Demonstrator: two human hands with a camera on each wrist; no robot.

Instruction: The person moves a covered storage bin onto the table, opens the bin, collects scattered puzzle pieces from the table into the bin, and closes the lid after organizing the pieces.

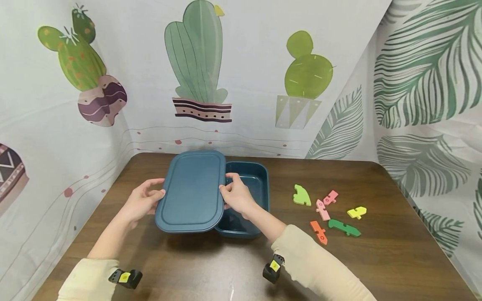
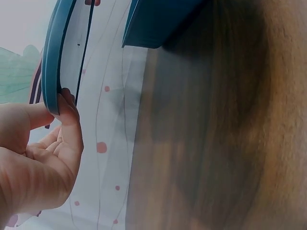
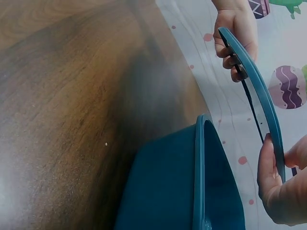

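A dark teal lid [image 1: 192, 190] is held above the wooden table, shifted left over a matching teal box [image 1: 250, 179]. My left hand [image 1: 144, 200] grips the lid's left edge, thumb on top and fingers beneath. My right hand [image 1: 235, 194] grips the lid's right edge over the open box. In the left wrist view the lid's rim [image 2: 50, 62] rests between my thumb and fingers [image 2: 69, 124], with the box [image 2: 158, 21] beyond. In the right wrist view the lid [image 3: 254, 91] stands apart from the box rim [image 3: 199, 172], with my left hand [image 3: 235, 38] on its far edge.
Several coloured puzzle pieces lie on the table right of the box: a green one [image 1: 302, 195], pink ones [image 1: 325, 205], a yellow one [image 1: 357, 212], an orange one [image 1: 319, 232] and a dark green one [image 1: 344, 228]. Printed cloth walls [image 1: 241, 75] close in the table's back and sides.
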